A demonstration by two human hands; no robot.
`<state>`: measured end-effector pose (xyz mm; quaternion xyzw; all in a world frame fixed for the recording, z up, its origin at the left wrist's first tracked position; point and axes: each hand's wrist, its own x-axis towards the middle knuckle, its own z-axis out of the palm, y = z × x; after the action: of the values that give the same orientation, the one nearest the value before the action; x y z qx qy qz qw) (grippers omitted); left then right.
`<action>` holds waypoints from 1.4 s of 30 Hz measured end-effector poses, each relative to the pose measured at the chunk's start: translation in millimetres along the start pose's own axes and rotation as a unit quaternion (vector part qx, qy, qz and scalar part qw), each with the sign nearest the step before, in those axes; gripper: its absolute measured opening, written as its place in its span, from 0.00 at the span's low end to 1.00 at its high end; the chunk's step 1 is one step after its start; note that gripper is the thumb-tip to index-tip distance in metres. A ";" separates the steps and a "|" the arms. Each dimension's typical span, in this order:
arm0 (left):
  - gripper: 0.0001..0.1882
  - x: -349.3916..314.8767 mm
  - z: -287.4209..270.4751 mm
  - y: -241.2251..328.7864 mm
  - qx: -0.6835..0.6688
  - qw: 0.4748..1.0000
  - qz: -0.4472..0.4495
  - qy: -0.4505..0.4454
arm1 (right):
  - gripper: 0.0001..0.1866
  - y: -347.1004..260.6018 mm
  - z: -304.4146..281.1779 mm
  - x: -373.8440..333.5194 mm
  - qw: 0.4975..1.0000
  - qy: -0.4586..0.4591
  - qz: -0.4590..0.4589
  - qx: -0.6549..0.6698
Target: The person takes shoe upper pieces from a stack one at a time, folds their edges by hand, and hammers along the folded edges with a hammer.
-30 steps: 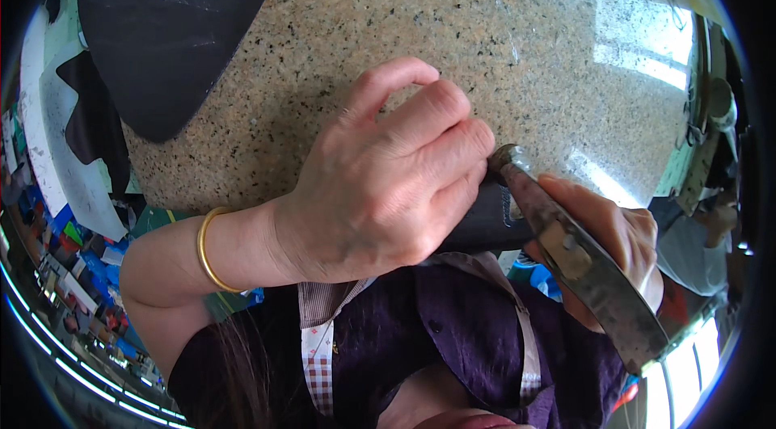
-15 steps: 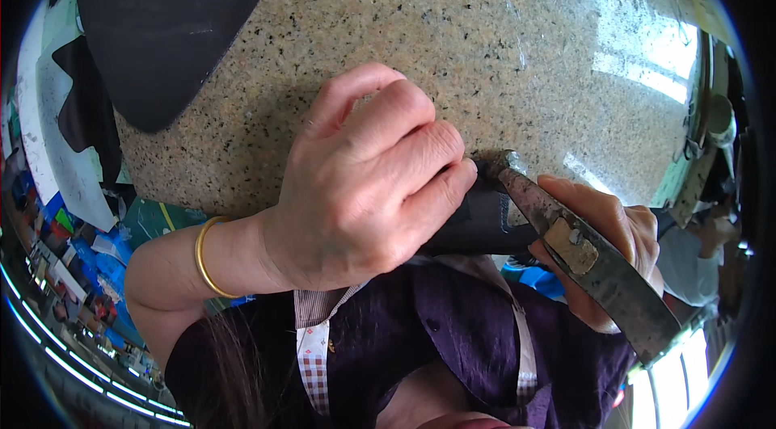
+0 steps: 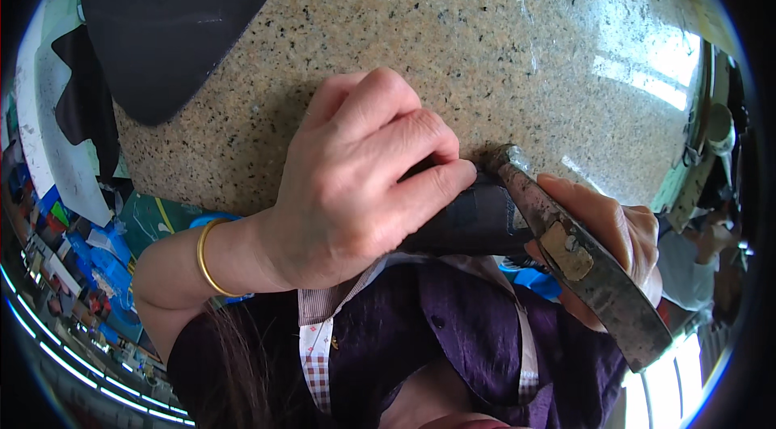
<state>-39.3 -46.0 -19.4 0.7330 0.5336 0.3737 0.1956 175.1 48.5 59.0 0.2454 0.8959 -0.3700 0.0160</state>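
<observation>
My left hand (image 3: 356, 178), with a gold bangle on its wrist, has its fingers curled down on a black leather-like piece (image 3: 477, 219). That piece lies along the near edge of the speckled stone slab (image 3: 388, 17), partly hidden under the hand, with a line of stitching near its right end. In my right hand (image 3: 610, 219) is a hammer (image 3: 614, 300), its dark, worn metal head slanting from the slab down to the lower right. The head's narrow tip rests at or just above the piece, close to my left fingers. My right fingers are wrapped behind the head; the handle is mostly hidden.
A large dark pointed sheet (image 3: 178, 33) lies on the slab's far left, with another black cut piece (image 3: 85, 106) beside it. Window glare covers part of the slab at right. Another person (image 3: 695, 255) is at the right rim. Blue items (image 3: 105, 259) sit lower left.
My left fingers have shifted slightly, and more of the black piece shows beneath them. The hammer's wide end has moved a little left; its tip stays in nearly the same place.
</observation>
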 end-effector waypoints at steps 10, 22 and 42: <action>0.14 1.7 -5.8 11.5 0.017 1.000 0.002 -0.008 | 0.26 -17.6 -6.1 3.9 0.998 -0.019 0.052 -0.034; 0.09 -15.7 0.7 19.8 0.114 0.993 0.036 0.004 | 0.24 -28.6 1.7 8.8 0.991 0.012 0.116 -0.070; 0.09 -21.7 2.5 24.2 0.119 0.992 0.017 0.025 | 0.23 -35.0 1.8 13.7 0.988 -0.003 0.102 -0.114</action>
<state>-25.2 -74.5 -11.8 0.7502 0.5666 0.3294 0.0875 147.0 32.0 77.7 0.3311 0.9024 -0.2627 0.0838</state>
